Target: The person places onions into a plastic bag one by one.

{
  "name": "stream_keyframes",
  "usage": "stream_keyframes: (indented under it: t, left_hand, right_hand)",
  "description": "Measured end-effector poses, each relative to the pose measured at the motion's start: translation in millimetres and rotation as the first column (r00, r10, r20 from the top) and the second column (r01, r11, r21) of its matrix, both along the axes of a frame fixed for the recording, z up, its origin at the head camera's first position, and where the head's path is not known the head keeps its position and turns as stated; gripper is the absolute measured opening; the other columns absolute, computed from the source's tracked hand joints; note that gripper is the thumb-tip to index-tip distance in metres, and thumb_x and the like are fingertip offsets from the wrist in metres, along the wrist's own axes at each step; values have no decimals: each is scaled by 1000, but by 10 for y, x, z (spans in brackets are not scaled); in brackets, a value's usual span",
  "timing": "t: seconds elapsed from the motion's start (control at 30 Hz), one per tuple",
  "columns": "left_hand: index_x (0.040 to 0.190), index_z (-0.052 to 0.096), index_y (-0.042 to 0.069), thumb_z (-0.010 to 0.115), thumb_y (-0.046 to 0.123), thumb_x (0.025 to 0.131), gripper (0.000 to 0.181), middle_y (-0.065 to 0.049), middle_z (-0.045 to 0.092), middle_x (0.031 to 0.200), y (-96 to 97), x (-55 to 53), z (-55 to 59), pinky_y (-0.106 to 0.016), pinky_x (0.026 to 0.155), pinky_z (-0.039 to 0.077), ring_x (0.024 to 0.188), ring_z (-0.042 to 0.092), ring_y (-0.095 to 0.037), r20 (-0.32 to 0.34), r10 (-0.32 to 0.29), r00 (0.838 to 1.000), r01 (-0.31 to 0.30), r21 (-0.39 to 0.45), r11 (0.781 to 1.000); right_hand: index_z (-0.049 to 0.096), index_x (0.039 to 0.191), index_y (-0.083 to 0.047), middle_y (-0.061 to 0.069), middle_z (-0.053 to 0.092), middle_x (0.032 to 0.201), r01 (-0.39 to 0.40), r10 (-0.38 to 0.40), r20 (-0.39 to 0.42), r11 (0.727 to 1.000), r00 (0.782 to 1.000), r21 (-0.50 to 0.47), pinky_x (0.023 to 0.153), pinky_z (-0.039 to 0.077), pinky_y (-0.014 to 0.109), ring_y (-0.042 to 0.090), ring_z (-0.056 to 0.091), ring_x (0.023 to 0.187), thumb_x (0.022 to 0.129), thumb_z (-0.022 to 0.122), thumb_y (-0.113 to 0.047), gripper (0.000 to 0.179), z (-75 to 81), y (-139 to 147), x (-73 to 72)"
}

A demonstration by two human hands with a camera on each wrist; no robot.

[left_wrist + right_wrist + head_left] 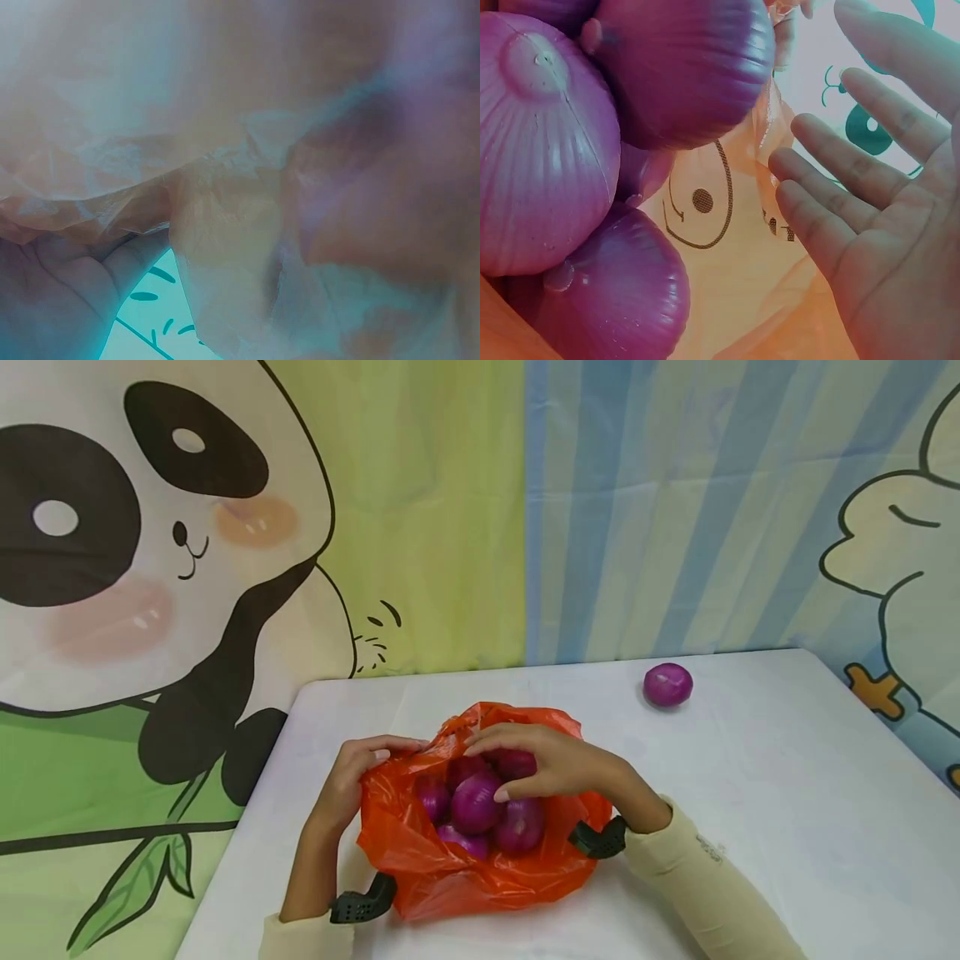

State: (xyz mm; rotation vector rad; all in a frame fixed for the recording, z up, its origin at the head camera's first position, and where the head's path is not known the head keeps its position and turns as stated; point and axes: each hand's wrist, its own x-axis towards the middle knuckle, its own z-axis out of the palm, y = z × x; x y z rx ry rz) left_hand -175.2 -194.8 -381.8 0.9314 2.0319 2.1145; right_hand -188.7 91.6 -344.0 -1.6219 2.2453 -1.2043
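A red-orange plastic bag (495,889) lies with its mouth spread, and several purple onions (477,803) are piled inside. My left hand (352,781) grips the bag's left rim; in the left wrist view the film (225,232) covers most of the picture and hides the fingertips. Over the pile reaches my right hand (551,766), with fingers extended and holding nothing. The right wrist view has its palm (907,232) facing the onions (540,150), a gap between them. One more onion (667,684) sits alone towards the back right of the table.
The white tabletop (787,793) extends around the bag. Behind it hangs a printed backdrop (450,510) with a panda and stripes. Each wrist carries a black device (364,900).
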Motion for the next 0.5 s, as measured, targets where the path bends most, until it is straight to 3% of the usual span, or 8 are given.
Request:
stream_keyframes:
  t: [0.17, 0.33, 0.5]
  left_hand:
    - [108, 53, -15, 26, 0, 84, 38, -28, 53, 109, -6, 1, 7, -51, 76, 43, 99, 51, -41, 27, -4, 1000, 4, 5, 1000]
    - [108, 53, -14, 26, 0, 84, 39, -28, 53, 109, -3, -1, 8, -52, 75, 43, 98, 51, -40, 45, -8, 999, 7, 4, 1000]
    - [108, 53, -15, 26, 0, 85, 39, -29, 53, 110, -9, 2, 0, -51, 76, 43, 99, 51, -41, 35, -10, 999, 10, 9, 1000]
  right_hand:
    - [51, 120, -8, 7, 49, 122, 25, -24, 35, 999, 999, -30, 93, 37, 32, 21, 40, 116, 76, 66, -10, 46, 126, 24, 73]
    - [54, 118, -7, 10, 50, 119, 81, -73, 71, 990, 995, -119, 92, 38, 33, 21, 43, 113, 77, 64, -6, 42, 151, 80, 44]
    - [48, 122, -4, 11, 48, 121, 86, -48, 183, 976, 982, -201, 86, 43, 35, 24, 48, 108, 78, 62, 0, 47, 162, 161, -12]
